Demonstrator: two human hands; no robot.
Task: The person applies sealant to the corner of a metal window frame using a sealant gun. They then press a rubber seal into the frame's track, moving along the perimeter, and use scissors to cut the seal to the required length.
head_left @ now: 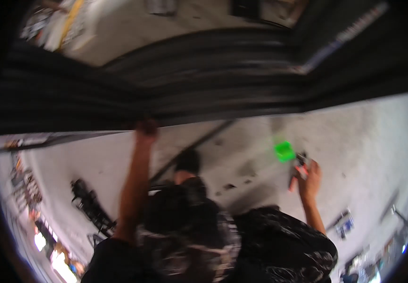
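My left hand (147, 131) is raised to the lower edge of a long black ribbed panel (204, 101) that spans the view. It looks closed on that edge, though its fingers are dark and blurred. To the right, my right hand (311, 178) is closed round a pair of red-handled pliers (301, 170); its dark metal head points away from me. Motion blur hides the exact shape of the jaws. Just beyond the head, on its left, is a small bright green open box (285, 152), over the pale floor.
A black jointed object (90, 205) lies on the floor at left. Small dark scraps (229, 187) lie near the middle, and a blue-and-white item (344, 224) is at the lower right. A dark bar (199, 146) runs slantwise below the panel. Cluttered shelves (27, 188) line the left rim.
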